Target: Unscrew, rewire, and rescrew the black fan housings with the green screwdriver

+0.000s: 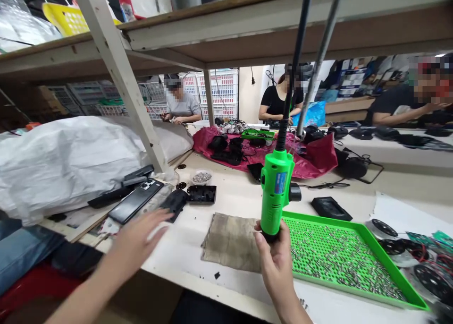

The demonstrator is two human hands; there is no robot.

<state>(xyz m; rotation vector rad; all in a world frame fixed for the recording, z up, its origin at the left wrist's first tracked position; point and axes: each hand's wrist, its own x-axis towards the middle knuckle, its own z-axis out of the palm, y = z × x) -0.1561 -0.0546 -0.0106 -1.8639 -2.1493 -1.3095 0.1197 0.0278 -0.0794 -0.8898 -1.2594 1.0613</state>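
My right hand (pixel 278 255) is wrapped round the lower end of a green electric screwdriver (pixel 276 187), which hangs upright from above by a black cord. Beneath it lies a folded brown cloth (pixel 230 241). My left hand (pixel 143 234), slightly blurred, has its fingers spread and nothing in them, near a black plastic part (pixel 174 203). Beside that part sits an open black housing (pixel 202 194). A green perforated tray (pixel 354 222) full of small screws stands right of my right hand.
A shelf post (pixel 123 78) rises at the left beside a white sack (pixel 71 163). A phone (pixel 136 201) lies near the table's left edge. Wires and round black parts (pixel 430 281) crowd the right. Several people sit beyond a pink sheet (pixel 318 158).
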